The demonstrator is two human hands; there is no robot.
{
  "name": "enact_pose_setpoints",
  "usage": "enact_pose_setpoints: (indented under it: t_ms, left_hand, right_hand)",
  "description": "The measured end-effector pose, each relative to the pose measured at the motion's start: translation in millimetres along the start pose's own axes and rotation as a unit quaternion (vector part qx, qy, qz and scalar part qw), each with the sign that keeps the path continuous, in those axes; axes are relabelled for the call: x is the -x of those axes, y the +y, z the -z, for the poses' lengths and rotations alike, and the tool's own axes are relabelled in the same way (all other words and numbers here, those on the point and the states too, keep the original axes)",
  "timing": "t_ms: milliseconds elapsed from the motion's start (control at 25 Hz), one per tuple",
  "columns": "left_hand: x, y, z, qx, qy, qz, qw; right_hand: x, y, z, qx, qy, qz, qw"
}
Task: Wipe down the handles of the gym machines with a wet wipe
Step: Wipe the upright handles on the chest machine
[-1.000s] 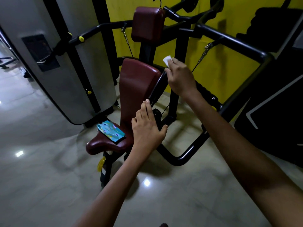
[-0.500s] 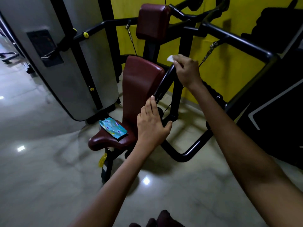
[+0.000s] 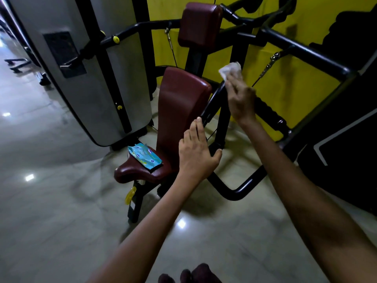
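My right hand (image 3: 240, 99) holds a crumpled white wet wipe (image 3: 230, 70) against the upper part of a black handle bar (image 3: 212, 101) that slants down beside the maroon backrest (image 3: 179, 105). My left hand (image 3: 196, 154) is lower, fingers straight and together, resting against the backrest's right edge and the lower part of the same bar, gripping nothing. A light-blue wipes packet (image 3: 143, 155) lies on the maroon seat (image 3: 138, 172).
A grey weight-stack housing (image 3: 81, 68) stands left of the seat. Black frame tubes (image 3: 306, 52) cross in front of the yellow wall (image 3: 285, 82). Another dark machine (image 3: 346, 129) fills the right side. Glossy tiled floor (image 3: 61, 201) spreads to the left and front.
My right hand has slid the wipe along the handle bar, and more of the wipe shows above my fingers. My left hand stays by the backrest edge. The view has moved closer.
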State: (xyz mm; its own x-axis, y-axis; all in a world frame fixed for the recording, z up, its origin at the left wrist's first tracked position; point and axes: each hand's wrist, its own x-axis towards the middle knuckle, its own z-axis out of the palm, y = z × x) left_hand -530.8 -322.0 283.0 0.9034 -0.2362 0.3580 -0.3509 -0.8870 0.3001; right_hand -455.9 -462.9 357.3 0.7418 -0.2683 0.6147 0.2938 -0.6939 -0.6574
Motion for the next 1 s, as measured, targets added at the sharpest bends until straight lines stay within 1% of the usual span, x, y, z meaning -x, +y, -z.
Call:
enact_pose_setpoints:
  t_ms: [40, 80, 160, 200, 280, 320, 360, 400, 440, 560, 600, 640, 760, 800, 840, 920, 1000]
  left_hand:
    - [-0.1, -0.3, 0.4, 0.001, -0.002, -0.002, 1.0]
    - [-0.2, -0.5, 1.5, 0.001, -0.003, -0.003, 1.0]
    - [0.2, -0.4, 2.3, 0.003, -0.004, -0.002, 1.0]
    - [0.8, -0.1, 2.4, 0.003, -0.006, -0.001, 1.0]
    - [1.0, -0.5, 0.9, 0.005, -0.008, 0.001, 1.0]
    - [0.8, -1.4, 0.6, 0.004, -0.002, 0.0, 1.0]
    - [0.6, -2.0, 0.6, 0.002, -0.002, -0.002, 1.0]
    - [0.5, -1.6, 1.8, 0.001, -0.006, -0.005, 1.0]
    - [0.7, -1.0, 3.9, 0.001, -0.012, -0.005, 1.0]
    - [1.8, 0.0, 6.1, 0.006, -0.02, -0.005, 1.0]
    - [2.2, -0.3, 6.5, 0.009, -0.017, -0.006, 1.0]
    - [2.2, -1.0, 5.6, 0.013, -0.013, -0.008, 1.0]
    - [2.1, -1.6, 5.7, 0.02, -0.017, -0.011, 1.0]
    - [1.7, -1.1, 6.1, 0.017, -0.017, -0.009, 1.0]
    - [1.6, -0.2, 7.4, 0.015, -0.013, -0.006, 1.0]
    - [1.1, 0.4, 7.3, 0.013, -0.009, -0.004, 1.0]
    - [1.2, -0.3, 5.9, 0.008, -0.01, -0.003, 1.0]
  right_hand:
    - [-4.6, 2.9, -2.1, 0.047, -0.038, 0.036, 0.997]
    - [-9.4, 4.1, -3.4, 0.086, -0.061, 0.055, 0.993]
    - [-13.6, 4.8, -2.9, 0.133, -0.063, 0.079, 0.986]
    - [-10.2, 6.5, -2.7, 0.149, -0.071, 0.12, 0.979]
    - [3.9, 11.0, 0.4, 0.169, -0.135, 0.246, 0.945]
    - [5.5, 12.6, 6.3, 0.161, -0.178, 0.293, 0.926]
    - [-0.3, 15.1, 13.5, 0.153, -0.215, 0.311, 0.913]
    - [-10.1, 15.4, 21.0, 0.159, -0.237, 0.307, 0.908]
    - [-22.3, 14.8, 25.7, 0.173, -0.236, 0.29, 0.911]
    - [-30.3, 8.5, 23.4, 0.244, -0.201, 0.221, 0.923]
    - [-19.0, 4.2, 17.4, 0.261, -0.203, 0.218, 0.918]
    - [-4.1, 2.0, 11.1, 0.273, -0.215, 0.239, 0.907]
    - [21.2, 5.5, 13.2, 0.275, -0.28, 0.35, 0.85]
    - [11.7, 6.2, 19.5, 0.273, -0.288, 0.354, 0.847]
    - [-1.6, 7.7, 24.6, 0.268, -0.286, 0.33, 0.859]
    - [-26.3, 13.0, 33.9, 0.267, -0.25, 0.257, 0.894]
    - [-33.3, 15.1, 36.7, 0.271, -0.223, 0.205, 0.914]
